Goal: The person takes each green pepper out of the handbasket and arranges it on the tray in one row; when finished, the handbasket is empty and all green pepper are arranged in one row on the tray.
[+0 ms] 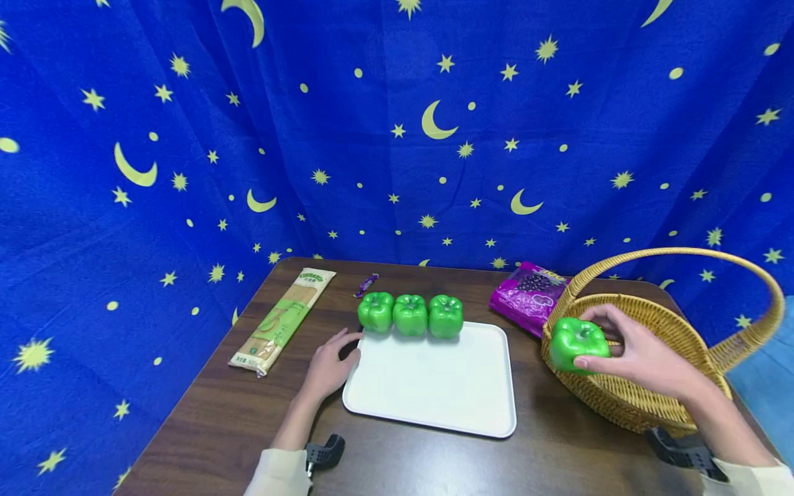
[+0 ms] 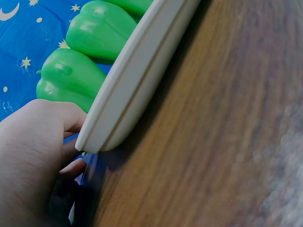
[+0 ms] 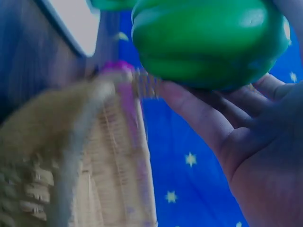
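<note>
My right hand (image 1: 626, 344) holds a green bell pepper (image 1: 579, 344) between thumb and fingers, over the near left rim of a wicker basket (image 1: 626, 399). In the right wrist view, that pepper (image 3: 208, 42) is above the basket's blurred edge. My left hand (image 1: 331, 365) grips the left edge of a white tray (image 1: 434, 386), thumb and fingertips right at its rim. In the left wrist view, the tray's rim (image 2: 128, 85) partly hides the fingertips. Three more green bell peppers (image 1: 411, 315) sit side by side along the tray's far edge, toward its left corner.
A noodle packet (image 1: 282, 320) lies at the table's left. Behind the peppers is a small purple-wrapped candy (image 1: 366, 285). A purple bag (image 1: 527, 296) rests against the basket's left side, whose tall handle (image 1: 682, 252) arches up. A blue curtain (image 1: 397, 165) hangs behind the table.
</note>
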Demonstrator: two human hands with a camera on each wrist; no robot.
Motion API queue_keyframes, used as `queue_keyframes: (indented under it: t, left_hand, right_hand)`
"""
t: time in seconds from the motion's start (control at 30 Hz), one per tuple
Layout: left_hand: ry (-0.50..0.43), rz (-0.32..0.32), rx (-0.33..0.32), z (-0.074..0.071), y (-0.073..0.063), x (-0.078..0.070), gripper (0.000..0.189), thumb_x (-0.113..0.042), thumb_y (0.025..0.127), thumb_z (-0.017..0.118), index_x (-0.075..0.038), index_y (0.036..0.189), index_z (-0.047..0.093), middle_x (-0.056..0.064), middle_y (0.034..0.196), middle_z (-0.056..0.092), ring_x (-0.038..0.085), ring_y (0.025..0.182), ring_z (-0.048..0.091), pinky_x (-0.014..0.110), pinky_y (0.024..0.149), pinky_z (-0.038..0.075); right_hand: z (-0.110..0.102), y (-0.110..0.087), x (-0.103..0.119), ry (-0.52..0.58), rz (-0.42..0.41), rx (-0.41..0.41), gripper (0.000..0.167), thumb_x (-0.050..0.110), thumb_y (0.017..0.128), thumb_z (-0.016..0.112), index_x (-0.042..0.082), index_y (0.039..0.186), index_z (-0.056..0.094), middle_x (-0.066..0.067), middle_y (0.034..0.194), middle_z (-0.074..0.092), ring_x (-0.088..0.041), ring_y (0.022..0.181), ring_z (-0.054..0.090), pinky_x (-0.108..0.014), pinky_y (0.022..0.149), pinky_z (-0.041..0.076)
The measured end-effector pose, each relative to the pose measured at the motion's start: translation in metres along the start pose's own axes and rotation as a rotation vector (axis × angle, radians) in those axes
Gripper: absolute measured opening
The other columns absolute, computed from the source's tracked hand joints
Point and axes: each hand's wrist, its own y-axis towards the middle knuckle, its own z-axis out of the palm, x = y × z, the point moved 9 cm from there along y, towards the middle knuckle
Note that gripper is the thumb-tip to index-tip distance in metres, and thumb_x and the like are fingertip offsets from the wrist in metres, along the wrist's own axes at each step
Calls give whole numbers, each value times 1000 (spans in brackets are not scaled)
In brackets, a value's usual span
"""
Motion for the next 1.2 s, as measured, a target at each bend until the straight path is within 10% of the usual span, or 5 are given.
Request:
queue_keyframes:
  t: [0.67,1.2]
  left_hand:
    - [-11,4,-6,0,-1,-1,32,-27,91,62,-24,123,66,13,141,48,36,130,42,60,104,29]
    - [4,-10,6,-1,-2,-4,34,-27,92,61,-22,125,65,15,142,47,39,130,41,62,104,28]
  right_hand:
    - [74,53,-14,22,105,-41,72,42,76,80,8,125,42,-13,112,54,-27,94,58,-37,76,53]
    - [105,78,-41,18,149,-160,74,37,83,74,7,142,39,-22,132,42,-38,116,46,-57,95,38]
